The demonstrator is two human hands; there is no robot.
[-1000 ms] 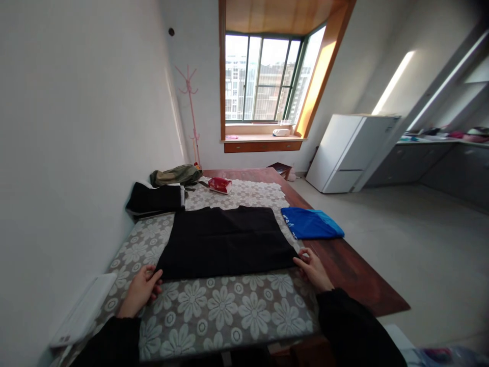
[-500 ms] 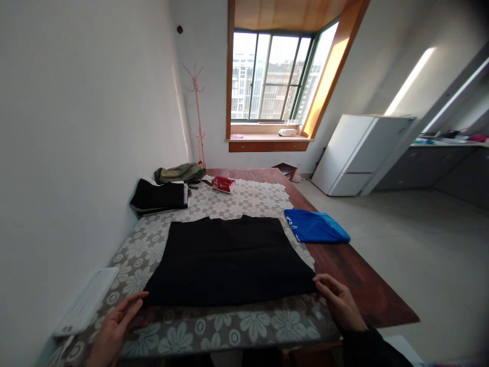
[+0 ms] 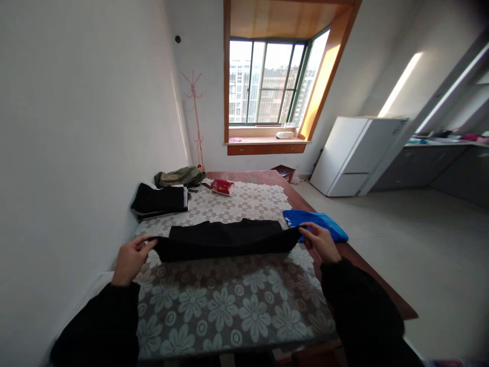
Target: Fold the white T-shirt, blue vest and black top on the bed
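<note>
A black shirt (image 3: 225,248) lies across the flowered tablecloth (image 3: 229,306), its far edge flat with a shallow dip like a neckline. Its near edge is lifted and folded toward the far side, sagging a little in the middle. My left hand (image 3: 133,257) pinches the left corner of that raised edge between thumb and fingers. At the opposite corner, my right hand (image 3: 320,240) grips the cloth the same way, just in front of a folded blue garment (image 3: 324,224).
Folded black clothes (image 3: 160,199) and an olive-green bag (image 3: 179,177) rest by the left wall. A red packet (image 3: 222,187) lies toward the far end of the wooden table (image 3: 263,176). A white object (image 3: 89,293) sits at the left edge, partly behind my sleeve.
Both hands have risen and moved away from me, carrying the near edge of the black shirt up and over toward its far edge. More tablecloth shows in front.
</note>
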